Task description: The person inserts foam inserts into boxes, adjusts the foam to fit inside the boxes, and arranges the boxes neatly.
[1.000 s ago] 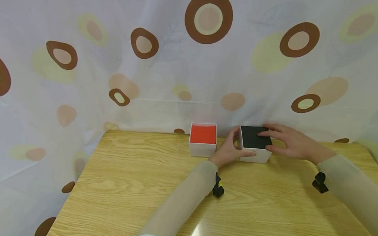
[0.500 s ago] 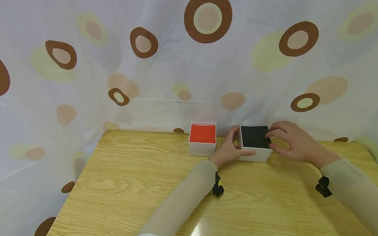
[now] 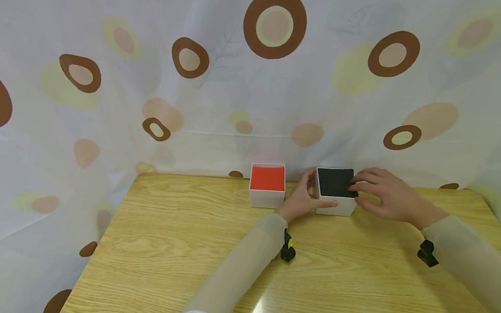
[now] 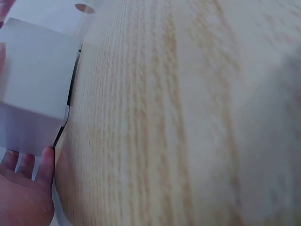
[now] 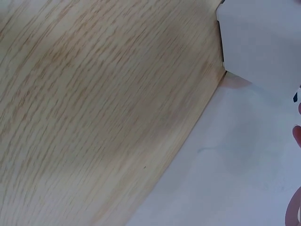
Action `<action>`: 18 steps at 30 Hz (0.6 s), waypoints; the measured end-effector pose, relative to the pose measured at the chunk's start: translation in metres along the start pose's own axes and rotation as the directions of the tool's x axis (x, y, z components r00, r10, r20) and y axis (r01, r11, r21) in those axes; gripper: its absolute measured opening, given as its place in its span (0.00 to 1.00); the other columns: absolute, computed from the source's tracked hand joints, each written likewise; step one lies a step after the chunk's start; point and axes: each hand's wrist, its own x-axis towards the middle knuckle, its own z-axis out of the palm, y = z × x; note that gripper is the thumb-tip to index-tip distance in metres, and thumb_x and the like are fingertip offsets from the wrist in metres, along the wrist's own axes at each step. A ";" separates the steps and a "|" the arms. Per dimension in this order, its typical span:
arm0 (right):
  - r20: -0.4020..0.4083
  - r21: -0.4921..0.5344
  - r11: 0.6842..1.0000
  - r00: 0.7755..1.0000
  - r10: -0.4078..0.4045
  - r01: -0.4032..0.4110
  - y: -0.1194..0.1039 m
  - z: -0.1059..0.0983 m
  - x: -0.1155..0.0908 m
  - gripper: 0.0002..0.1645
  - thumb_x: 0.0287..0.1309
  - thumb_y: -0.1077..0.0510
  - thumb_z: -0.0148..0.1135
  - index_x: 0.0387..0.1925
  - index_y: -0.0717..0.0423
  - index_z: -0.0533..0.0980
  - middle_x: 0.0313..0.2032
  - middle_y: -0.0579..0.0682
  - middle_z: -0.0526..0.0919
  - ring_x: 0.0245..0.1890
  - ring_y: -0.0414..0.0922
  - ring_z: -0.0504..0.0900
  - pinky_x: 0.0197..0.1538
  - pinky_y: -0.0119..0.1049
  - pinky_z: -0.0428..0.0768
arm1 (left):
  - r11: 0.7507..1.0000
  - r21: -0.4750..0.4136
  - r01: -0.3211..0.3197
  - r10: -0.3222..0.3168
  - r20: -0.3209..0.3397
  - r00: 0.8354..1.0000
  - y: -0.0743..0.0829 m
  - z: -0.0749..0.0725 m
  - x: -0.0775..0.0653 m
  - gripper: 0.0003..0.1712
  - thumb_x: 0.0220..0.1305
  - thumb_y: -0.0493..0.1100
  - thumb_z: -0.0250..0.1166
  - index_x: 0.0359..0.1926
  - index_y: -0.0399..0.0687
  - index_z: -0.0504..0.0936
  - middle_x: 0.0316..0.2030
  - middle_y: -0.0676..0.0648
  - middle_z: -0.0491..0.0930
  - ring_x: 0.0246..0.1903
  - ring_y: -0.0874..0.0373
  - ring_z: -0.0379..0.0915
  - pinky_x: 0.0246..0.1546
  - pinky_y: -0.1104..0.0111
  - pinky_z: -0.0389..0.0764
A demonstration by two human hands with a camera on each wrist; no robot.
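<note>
My left hand (image 3: 299, 199) grips a white square box (image 3: 334, 207) at its near left corner, thumb across the front and fingers along the left side. Black sheet-like material (image 3: 334, 182) covers the inside of this box near the rim. My right hand (image 3: 392, 196) is at the box's right edge, its curved fingertips on the black material; whether they pinch it is hidden. The left wrist view has the box (image 4: 37, 66) with fingers on its lower side. In the right wrist view, fingertips (image 5: 297, 134) barely show beside a small black corner (image 5: 295, 97) by the box (image 5: 261, 44).
A second white box (image 3: 266, 198) with a red piece (image 3: 268, 178) inside stands just left of my left hand. Both boxes sit at the back edge of the wooden table (image 3: 206, 252), close against a patterned curtain (image 3: 219, 99).
My right hand has drawn back to the right, from over the black material to its right edge, and its fingers have curved more. The left hand and both boxes keep their places.
</note>
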 end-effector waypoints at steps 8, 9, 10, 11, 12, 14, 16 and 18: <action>0.032 -0.040 0.999 0.999 -0.007 0.008 0.000 0.005 -0.001 0.12 0.67 0.51 0.67 0.46 0.54 0.85 0.47 0.53 0.86 0.51 0.57 0.79 0.56 0.59 0.73 | 1.000 -0.001 -0.010 0.010 -0.003 1.000 0.000 0.000 0.001 0.57 0.55 0.41 0.82 0.79 0.61 0.57 0.73 0.58 0.63 0.71 0.64 0.61 0.59 0.73 0.74; 0.037 -0.046 0.999 0.999 -0.008 0.010 0.000 0.006 0.000 0.13 0.68 0.50 0.67 0.46 0.54 0.85 0.47 0.53 0.86 0.51 0.57 0.79 0.56 0.59 0.73 | 1.000 -0.003 -0.011 0.011 -0.003 1.000 0.000 0.000 0.001 0.57 0.55 0.41 0.82 0.79 0.61 0.57 0.73 0.58 0.63 0.71 0.64 0.61 0.59 0.73 0.74; 0.041 -0.052 0.999 0.999 -0.009 0.011 0.000 0.006 0.000 0.14 0.69 0.49 0.66 0.46 0.54 0.85 0.47 0.53 0.86 0.51 0.57 0.79 0.56 0.59 0.73 | 1.000 -0.005 -0.012 0.012 -0.003 1.000 0.000 0.000 0.001 0.57 0.55 0.41 0.82 0.79 0.61 0.57 0.73 0.58 0.63 0.71 0.64 0.61 0.59 0.73 0.74; 0.045 -0.062 0.998 0.999 -0.008 0.011 0.000 0.006 0.000 0.16 0.71 0.47 0.64 0.46 0.54 0.85 0.47 0.53 0.86 0.52 0.58 0.79 0.56 0.59 0.73 | 1.000 -0.008 -0.012 0.012 -0.002 1.000 0.000 0.000 0.001 0.57 0.55 0.41 0.82 0.78 0.61 0.57 0.73 0.58 0.63 0.71 0.64 0.61 0.59 0.73 0.74; 0.047 -0.072 0.997 0.999 -0.008 0.011 0.000 0.007 0.001 0.18 0.73 0.44 0.61 0.46 0.54 0.85 0.47 0.53 0.86 0.52 0.58 0.79 0.57 0.60 0.73 | 1.000 -0.008 -0.011 0.011 -0.002 1.000 0.000 0.000 0.001 0.57 0.55 0.41 0.82 0.78 0.61 0.57 0.72 0.58 0.63 0.71 0.64 0.61 0.59 0.73 0.74; 0.042 -0.095 0.995 0.999 -0.002 0.006 -0.001 0.007 0.003 0.24 0.76 0.40 0.56 0.48 0.55 0.84 0.47 0.55 0.86 0.53 0.59 0.79 0.58 0.60 0.72 | 1.000 -0.011 -0.011 0.011 0.002 1.000 0.000 0.000 0.001 0.57 0.56 0.41 0.82 0.78 0.61 0.57 0.72 0.59 0.63 0.71 0.64 0.61 0.59 0.73 0.74; 0.031 -0.125 0.992 0.999 0.011 -0.007 -0.003 0.008 0.006 0.30 0.78 0.36 0.51 0.50 0.57 0.84 0.49 0.57 0.85 0.55 0.61 0.78 0.59 0.61 0.71 | 1.000 -0.015 -0.011 0.011 0.006 1.000 0.000 0.000 0.001 0.56 0.56 0.41 0.81 0.78 0.61 0.57 0.72 0.59 0.63 0.72 0.64 0.60 0.59 0.74 0.74; 0.023 -0.156 0.987 0.999 0.036 -0.032 -0.004 0.008 0.008 0.35 0.78 0.34 0.47 0.53 0.59 0.82 0.50 0.59 0.85 0.56 0.63 0.78 0.61 0.62 0.70 | 1.000 -0.014 -0.009 0.009 0.008 1.000 0.000 -0.001 0.001 0.56 0.57 0.41 0.81 0.79 0.61 0.57 0.73 0.59 0.63 0.72 0.63 0.60 0.59 0.74 0.74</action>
